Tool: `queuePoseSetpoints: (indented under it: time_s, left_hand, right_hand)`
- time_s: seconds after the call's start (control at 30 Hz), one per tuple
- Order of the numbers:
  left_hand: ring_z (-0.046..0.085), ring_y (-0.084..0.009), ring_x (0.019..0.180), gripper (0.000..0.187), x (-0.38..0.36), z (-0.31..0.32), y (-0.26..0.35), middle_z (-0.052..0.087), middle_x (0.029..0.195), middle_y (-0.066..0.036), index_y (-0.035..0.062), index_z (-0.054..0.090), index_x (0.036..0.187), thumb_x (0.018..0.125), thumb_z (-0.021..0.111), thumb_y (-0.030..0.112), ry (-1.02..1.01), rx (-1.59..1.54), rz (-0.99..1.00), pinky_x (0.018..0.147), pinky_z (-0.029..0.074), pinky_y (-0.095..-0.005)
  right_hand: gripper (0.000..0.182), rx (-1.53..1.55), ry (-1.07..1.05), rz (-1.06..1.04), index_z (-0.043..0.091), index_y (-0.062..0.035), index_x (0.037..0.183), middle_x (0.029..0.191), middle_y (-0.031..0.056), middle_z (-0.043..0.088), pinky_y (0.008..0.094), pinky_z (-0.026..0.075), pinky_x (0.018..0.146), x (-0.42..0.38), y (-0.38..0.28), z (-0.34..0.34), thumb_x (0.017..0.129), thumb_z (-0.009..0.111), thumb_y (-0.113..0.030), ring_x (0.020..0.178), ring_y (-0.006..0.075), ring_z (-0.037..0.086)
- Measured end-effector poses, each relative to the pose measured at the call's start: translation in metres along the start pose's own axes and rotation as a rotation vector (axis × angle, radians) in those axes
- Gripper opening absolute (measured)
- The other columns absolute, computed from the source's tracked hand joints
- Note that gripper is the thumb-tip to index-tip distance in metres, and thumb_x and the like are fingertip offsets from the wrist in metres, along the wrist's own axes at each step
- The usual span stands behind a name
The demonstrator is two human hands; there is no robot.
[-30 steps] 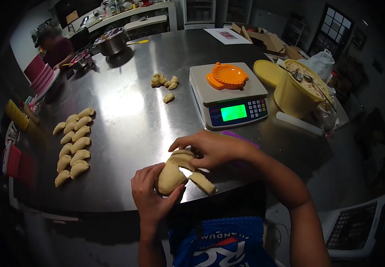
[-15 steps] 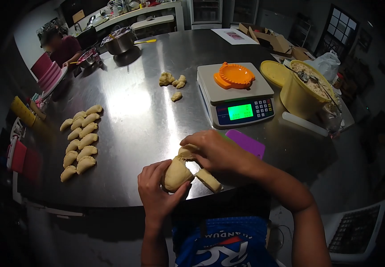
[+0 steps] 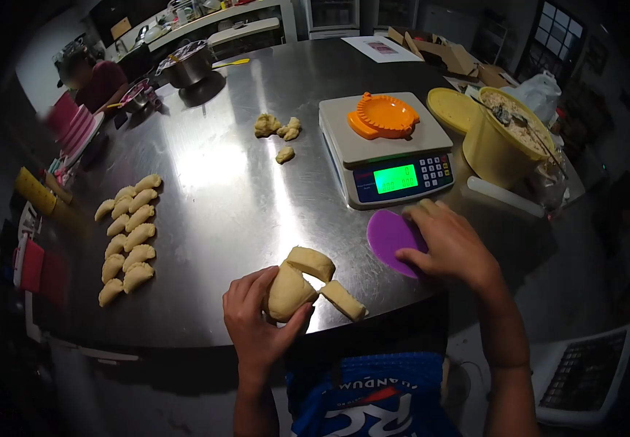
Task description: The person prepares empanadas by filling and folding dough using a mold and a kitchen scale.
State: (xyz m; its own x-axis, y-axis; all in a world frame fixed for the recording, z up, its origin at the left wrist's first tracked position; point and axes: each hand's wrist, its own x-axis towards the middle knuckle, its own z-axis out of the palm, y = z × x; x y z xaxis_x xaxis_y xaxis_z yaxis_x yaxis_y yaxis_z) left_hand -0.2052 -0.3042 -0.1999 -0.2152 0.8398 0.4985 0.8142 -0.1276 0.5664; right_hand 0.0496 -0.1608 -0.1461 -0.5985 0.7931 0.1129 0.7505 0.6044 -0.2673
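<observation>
My left hand (image 3: 258, 320) is wrapped around a smooth lump of pale dough (image 3: 288, 294) near the table's front edge. Against the lump's far side lies a cut dough piece (image 3: 310, 263), and a short dough strip (image 3: 344, 300) rests just to its right. My right hand (image 3: 452, 244) grips the right side of a purple dough scraper (image 3: 388, 239), thumb over its face and fingers at its far edge. The scraper is in front of a digital scale (image 3: 391, 175).
An orange dumpling mould (image 3: 384, 116) sits on the scale. Formed dumplings (image 3: 139, 234) stand in rows at left; dough scraps (image 3: 266, 125) lie farther back. On the right are a yellow tub of filling (image 3: 493, 149) and a white rod (image 3: 506, 197). Another person (image 3: 102, 84) is at the far left.
My right hand has left the cut dough piece and moved right onto the purple scraper, which is now turned and shifted slightly left. My left hand stays on the dough lump.
</observation>
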Motion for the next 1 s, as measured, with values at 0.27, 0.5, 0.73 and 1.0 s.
queuePoseSetpoints:
  time_s: [0.27,0.5,0.73,1.0]
  left_hand:
    - [0.061,-0.0274,0.094,0.059,-0.003,0.003,-0.004,0.066,0.104,-0.013,0.0030,0.066,0.109,0.059,0.087,0.024,-0.013,-0.021,-0.015,0.085,0.046,-0.0382]
    - [0.063,-0.0264,0.099,0.055,0.004,-0.004,-0.010,0.066,0.104,-0.015,-0.0019,0.066,0.108,0.060,0.086,0.014,-0.088,-0.119,-0.023,0.089,0.048,-0.0367]
    - [0.063,-0.0284,0.098,0.058,0.001,-0.002,-0.011,0.067,0.105,-0.015,0.0022,0.067,0.109,0.058,0.088,0.020,-0.050,-0.112,-0.005,0.087,0.049,-0.0385]
    - [0.062,-0.0286,0.095,0.058,-0.001,0.000,-0.013,0.067,0.103,-0.013,0.0027,0.066,0.108,0.057,0.088,0.021,-0.035,-0.086,0.001,0.086,0.048,-0.0388]
  right_hand:
    - [0.049,-0.058,-0.168,0.096,0.060,-0.0014,0.093,0.093,0.0161,0.061,0.0414,0.048,0.081,0.006,0.011,0.015,0.069,0.083,-0.038,0.091,0.0342,0.061]
    - [0.049,-0.034,-0.320,0.022,0.061,-0.0028,0.092,0.085,0.0144,0.063,0.0430,0.049,0.076,0.007,0.004,0.010,0.072,0.080,-0.043,0.083,0.0327,0.064]
    - [0.030,0.400,-0.272,-0.072,0.058,0.0006,0.106,0.082,0.0200,0.068,0.0411,0.051,0.067,0.017,-0.009,-0.025,0.090,0.061,-0.024,0.075,0.0359,0.066]
    - [0.031,0.116,-0.049,-0.404,0.059,0.0065,0.101,0.082,0.0222,0.069,0.0403,0.056,0.069,0.061,-0.117,-0.004,0.079,0.066,-0.013,0.078,0.0336,0.070]
